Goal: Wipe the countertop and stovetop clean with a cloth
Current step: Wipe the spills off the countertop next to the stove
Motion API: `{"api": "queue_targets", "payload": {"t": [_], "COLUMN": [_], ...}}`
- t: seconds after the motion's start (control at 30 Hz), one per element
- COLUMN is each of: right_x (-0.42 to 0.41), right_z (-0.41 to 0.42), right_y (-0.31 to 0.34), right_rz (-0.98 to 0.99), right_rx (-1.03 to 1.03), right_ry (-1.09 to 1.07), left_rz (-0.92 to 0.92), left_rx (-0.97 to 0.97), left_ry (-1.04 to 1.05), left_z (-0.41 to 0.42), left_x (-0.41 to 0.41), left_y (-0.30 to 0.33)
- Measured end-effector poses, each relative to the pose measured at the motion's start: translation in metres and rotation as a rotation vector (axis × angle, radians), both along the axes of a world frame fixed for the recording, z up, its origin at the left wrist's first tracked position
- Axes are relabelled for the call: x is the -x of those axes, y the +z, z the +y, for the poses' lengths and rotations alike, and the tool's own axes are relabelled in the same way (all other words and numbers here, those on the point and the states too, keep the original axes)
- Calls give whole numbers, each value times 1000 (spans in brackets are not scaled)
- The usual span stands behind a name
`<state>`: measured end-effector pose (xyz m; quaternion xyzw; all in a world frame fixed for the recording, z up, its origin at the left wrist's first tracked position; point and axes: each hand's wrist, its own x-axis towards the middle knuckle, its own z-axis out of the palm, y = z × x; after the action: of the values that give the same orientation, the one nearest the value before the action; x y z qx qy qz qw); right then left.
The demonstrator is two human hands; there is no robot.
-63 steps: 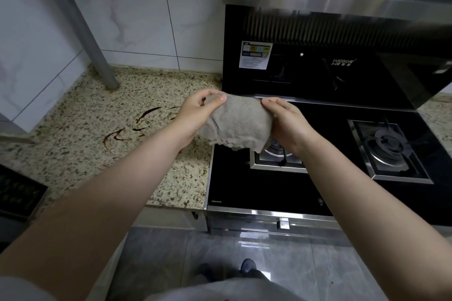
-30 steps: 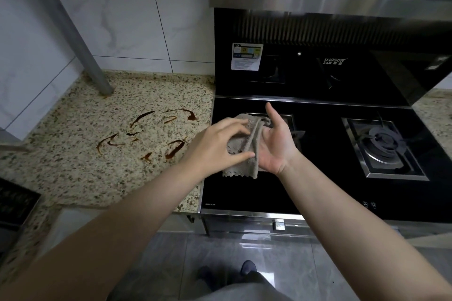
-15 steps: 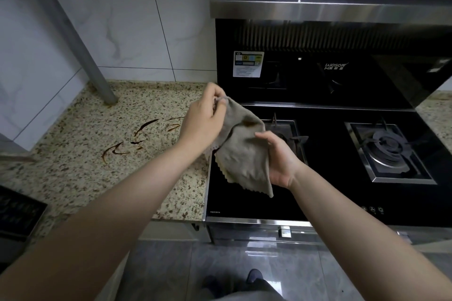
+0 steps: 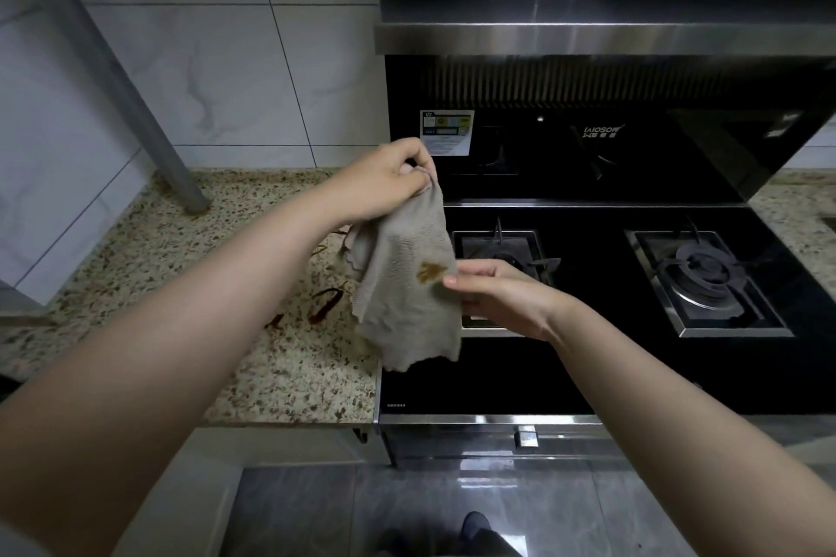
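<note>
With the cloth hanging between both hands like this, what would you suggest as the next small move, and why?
Probably fold the cloth so its brown stain turns inward, then lower it onto the dark streaks on the countertop. The left hand pinches the top corner; the right hand holds the edge by the stain.

Two bare forearms without sleeves, no rings or watch visible, a dark shoe (image 4: 475, 527) at the frame's bottom centre

The black back panel (image 4: 633, 158) of the stove carries a white logo (image 4: 601, 131), mirrored and hard to read. A sticker (image 4: 446, 133) beside it reads "V7"; its small print is illegible.
</note>
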<state>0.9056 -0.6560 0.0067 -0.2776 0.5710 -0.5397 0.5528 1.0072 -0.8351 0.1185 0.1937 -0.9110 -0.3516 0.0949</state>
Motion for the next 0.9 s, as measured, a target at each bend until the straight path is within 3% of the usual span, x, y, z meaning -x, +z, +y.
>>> {"api": "queue_targets", "payload": {"t": [0.13,0.23,0.37,0.47,0.6,0.73,0.9], "right_x": [-7,-11,-12,-12,-12,-11,-7], "right_z": [-5,-7,-10,-12,-14,-19,-24], "right_y": [9,23,42,53,57,53,52], "right_rz": [37,62,-101,-290,-370,-370,-336], "right_rx": [-5,-19,66,138,129,83,81], "right_ry": [10,-8,-85,-210,-282,-307,-286], "left_rz": [-2,32,125,-65,-241,-43,210], "left_rx": [-121,-339,-938,-1251,-1334,-1574,-1307], "left_ry": [13,92,389,526,489,362,412], "left_z": [-11,-18,-24,-15,11,19,9], "left_x": [7,7,2,-18,-42,-41,-36], "left_y": [2,2,-16,-50,-95,-107,-98]}}
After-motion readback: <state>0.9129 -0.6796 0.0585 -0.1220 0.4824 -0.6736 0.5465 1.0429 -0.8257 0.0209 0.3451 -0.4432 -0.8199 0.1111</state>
